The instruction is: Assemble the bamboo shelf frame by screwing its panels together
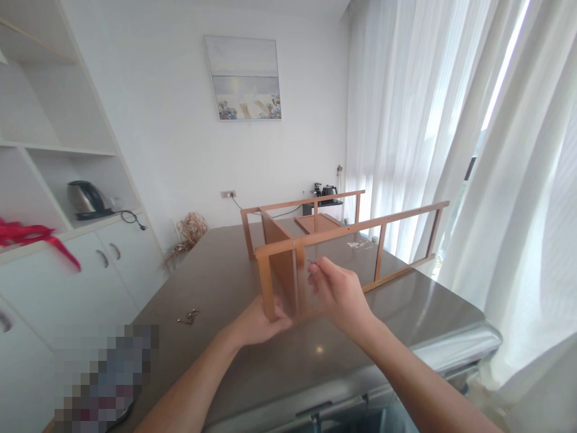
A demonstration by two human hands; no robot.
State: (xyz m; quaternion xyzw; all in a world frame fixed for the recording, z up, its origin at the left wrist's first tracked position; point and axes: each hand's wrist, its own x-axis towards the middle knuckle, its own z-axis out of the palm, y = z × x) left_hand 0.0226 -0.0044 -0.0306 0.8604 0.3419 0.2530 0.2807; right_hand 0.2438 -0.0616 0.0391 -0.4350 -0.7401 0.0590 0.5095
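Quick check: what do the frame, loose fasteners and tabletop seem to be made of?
Frame: likely wood or bamboo, satin finish; even orange-brown colour, soft sheen.
Loose fasteners: probably metal; small bright glints, too tiny to be sure.
Tabletop: smooth, glossy grey-brown, reflecting a light; stone, glass or laminate, I can't tell.

Wooden frame (412, 212), light brown, part-built: two ladder-like sides standing on their long edges, roughly parallel, rungs upright. Brown panel (277, 249) bridges them near the left end, also on edge. Dark holes along the near side's upper rail, a shiny fastener head above the panel's end. Frame's right end reaches past the table's right edge (455, 294). Thin metal piece (310, 260), mostly covered, tip just right of the panel; type unclear.
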